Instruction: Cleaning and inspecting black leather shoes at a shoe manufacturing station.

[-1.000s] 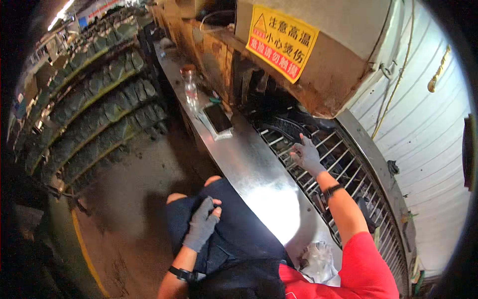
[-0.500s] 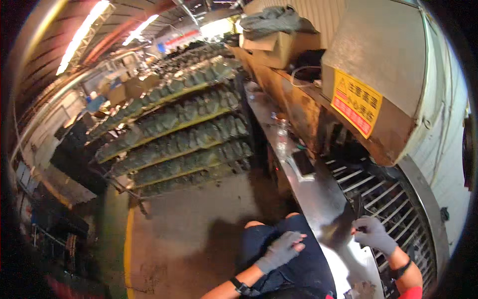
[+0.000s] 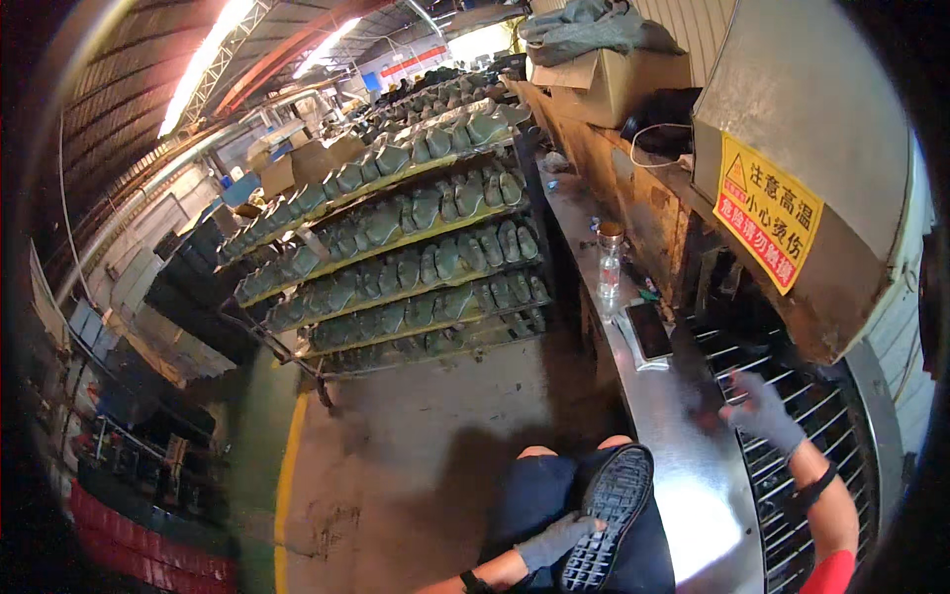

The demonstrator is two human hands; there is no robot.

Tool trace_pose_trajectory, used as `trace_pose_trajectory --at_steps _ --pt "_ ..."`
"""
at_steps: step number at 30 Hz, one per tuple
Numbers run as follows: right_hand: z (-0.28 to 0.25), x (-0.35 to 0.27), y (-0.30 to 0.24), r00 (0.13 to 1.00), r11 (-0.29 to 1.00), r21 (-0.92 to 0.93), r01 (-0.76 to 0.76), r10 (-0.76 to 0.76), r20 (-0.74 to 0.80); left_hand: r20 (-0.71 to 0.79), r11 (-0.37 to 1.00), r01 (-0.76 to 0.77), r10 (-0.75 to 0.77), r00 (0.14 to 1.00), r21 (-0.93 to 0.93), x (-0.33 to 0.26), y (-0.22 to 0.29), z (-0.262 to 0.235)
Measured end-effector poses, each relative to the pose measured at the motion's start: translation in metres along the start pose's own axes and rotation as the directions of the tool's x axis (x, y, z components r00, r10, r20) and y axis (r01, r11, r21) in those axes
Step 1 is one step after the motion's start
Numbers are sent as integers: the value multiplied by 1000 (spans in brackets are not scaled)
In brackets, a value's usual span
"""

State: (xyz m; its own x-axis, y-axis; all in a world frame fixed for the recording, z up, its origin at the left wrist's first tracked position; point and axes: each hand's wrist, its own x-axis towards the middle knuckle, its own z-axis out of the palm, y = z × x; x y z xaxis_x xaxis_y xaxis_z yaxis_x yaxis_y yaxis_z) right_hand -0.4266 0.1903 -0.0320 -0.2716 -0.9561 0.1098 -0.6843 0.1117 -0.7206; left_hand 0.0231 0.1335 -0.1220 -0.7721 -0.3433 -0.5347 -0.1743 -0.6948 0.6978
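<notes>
On my lap lies a black shoe sole, its treaded face up. My left hand, in a grey glove with bare fingertips, is closed on its near left edge. Whether an upper is attached beneath cannot be seen. Over the metal grate at the right is my right hand, gloved the same way and blurred by motion. A dark smeared shape is close to its fingertips, above the metal bench; I cannot tell whether my fingers hold it.
A phone on white paper and a glass bottle stand on the bench. Beyond the slatted grate rises a machine housing with a yellow warning label. A rack holds several rows of shoe forms at the left.
The black sole has come onto my lap, and my left hand, free before, now grips it. My right hand has moved farther away over the grate. The view has shifted.
</notes>
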Motion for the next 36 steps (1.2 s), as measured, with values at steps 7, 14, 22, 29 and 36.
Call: trace_pose_trajectory --at_steps 7,14,22,29,36 --pt "-80 67 203 946 839 -530 -126 -60 -319 -148 996 84 -82 986 8 1 20 25" --pt "-113 -9 261 898 564 -699 -439 296 -326 -84 985 119 -130 988 -128 9 12 23" --pt "-106 -118 76 957 561 -776 289 -166 237 -185 989 55 -81 979 -140 3 26 20" --pt "-79 -180 98 666 839 266 -475 540 -515 -115 996 45 -54 992 -82 6 15 13" --pt "-43 -189 136 696 725 512 -461 653 -299 -214 990 -138 136 967 7 3 1 16"
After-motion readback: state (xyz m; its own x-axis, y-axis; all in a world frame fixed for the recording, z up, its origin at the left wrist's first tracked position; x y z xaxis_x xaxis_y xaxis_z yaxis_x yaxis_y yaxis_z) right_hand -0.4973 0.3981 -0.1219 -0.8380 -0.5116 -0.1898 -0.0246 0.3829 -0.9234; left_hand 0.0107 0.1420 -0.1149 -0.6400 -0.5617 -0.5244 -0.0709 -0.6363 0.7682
